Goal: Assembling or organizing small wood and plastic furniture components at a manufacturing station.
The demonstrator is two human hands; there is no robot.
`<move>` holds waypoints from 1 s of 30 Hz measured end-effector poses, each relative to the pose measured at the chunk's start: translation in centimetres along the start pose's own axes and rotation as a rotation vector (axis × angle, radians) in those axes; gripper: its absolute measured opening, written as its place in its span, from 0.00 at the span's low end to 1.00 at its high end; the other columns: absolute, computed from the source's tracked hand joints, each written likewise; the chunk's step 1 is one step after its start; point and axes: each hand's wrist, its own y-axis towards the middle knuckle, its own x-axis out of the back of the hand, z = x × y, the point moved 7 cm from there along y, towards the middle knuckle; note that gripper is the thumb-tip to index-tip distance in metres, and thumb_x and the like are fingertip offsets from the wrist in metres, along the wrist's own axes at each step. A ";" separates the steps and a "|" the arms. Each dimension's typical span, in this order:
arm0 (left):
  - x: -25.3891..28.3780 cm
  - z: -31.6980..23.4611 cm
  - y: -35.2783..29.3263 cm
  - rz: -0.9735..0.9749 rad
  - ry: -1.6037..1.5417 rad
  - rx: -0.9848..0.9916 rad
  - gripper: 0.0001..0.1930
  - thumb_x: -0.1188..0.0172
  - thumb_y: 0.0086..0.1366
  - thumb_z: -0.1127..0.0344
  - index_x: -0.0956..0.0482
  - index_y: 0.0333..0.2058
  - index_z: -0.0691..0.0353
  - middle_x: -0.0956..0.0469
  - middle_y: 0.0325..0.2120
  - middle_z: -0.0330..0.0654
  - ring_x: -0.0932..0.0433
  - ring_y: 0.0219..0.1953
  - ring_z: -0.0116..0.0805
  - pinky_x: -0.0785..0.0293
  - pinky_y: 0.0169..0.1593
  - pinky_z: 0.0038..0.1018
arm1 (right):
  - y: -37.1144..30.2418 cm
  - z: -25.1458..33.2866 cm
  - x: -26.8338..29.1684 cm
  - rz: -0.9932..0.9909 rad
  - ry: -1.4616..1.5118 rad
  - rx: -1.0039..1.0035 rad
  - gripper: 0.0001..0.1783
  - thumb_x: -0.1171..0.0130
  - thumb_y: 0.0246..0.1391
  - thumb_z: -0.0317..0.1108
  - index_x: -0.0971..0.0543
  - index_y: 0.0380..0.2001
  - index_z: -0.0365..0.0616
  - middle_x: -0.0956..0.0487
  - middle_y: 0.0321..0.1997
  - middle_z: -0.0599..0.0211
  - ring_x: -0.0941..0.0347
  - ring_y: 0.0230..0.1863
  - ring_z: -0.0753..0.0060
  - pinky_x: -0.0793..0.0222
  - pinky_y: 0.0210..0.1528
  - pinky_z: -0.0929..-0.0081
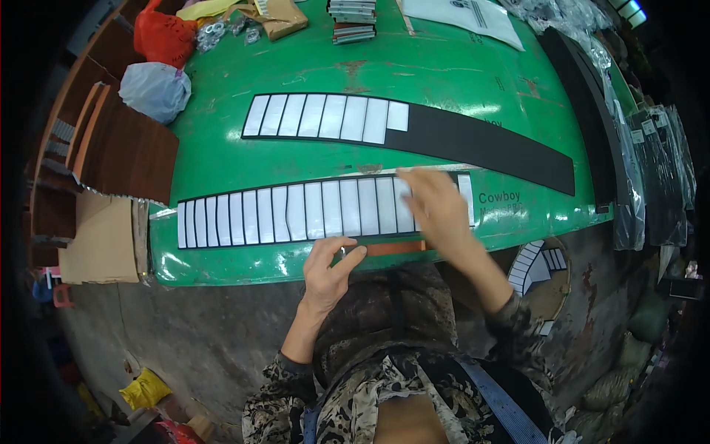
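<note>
A long black strip (pixel 296 240) lies across the near part of the green table, covered with a row of white rectangular pieces (pixel 329 209). My left hand (pixel 329 272) is at the strip's near edge, thumb and forefinger drawn together; whether something small sits between them is hidden. Over the strip's right part is my right hand (pixel 436 211), its fingers bent and blurred by motion, covering some of the white pieces. Farther back lies a second black strip (pixel 488 144), with white pieces on its left half and its right half bare.
Brown wooden boards (pixel 129 144) and a white plastic bag (pixel 155 90) stand at the left of the green table (pixel 222 270). A stack of flat pieces (pixel 353 21) sits at the back. Long dark boards (pixel 580 118) line the right edge. Below right, a round container (pixel 558 285) holds white-patched strips.
</note>
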 end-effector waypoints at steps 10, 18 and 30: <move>-0.5 0.0 -0.7 -0.012 0.002 -0.039 0.20 0.41 0.38 0.79 0.18 0.34 0.57 0.24 0.35 0.44 0.25 0.35 0.42 0.29 0.33 0.33 | 6.2 -9.5 -6.3 0.404 -0.169 -0.134 0.20 0.35 0.45 0.37 0.23 0.45 0.47 0.25 0.42 0.68 0.28 0.43 0.63 0.31 0.42 0.65; -0.6 -1.8 0.1 0.004 0.282 -0.010 0.18 0.37 0.44 0.77 0.18 0.37 0.52 0.29 0.42 0.43 0.30 0.43 0.43 0.37 0.44 0.37 | 6.7 -9.4 -6.2 0.403 -0.179 -0.149 0.20 0.32 0.42 0.36 0.27 0.40 0.48 0.28 0.38 0.69 0.28 0.38 0.63 0.32 0.38 0.65; -1.1 -3.9 -0.9 -0.025 0.444 -0.095 0.17 0.38 0.46 0.75 0.17 0.36 0.47 0.32 0.45 0.41 0.34 0.45 0.42 0.42 0.48 0.37 | 3.4 -14.5 -4.7 -0.137 0.407 -0.532 0.21 0.29 0.39 0.32 0.29 0.34 0.41 0.28 0.30 0.70 0.31 0.31 0.78 0.32 0.34 0.78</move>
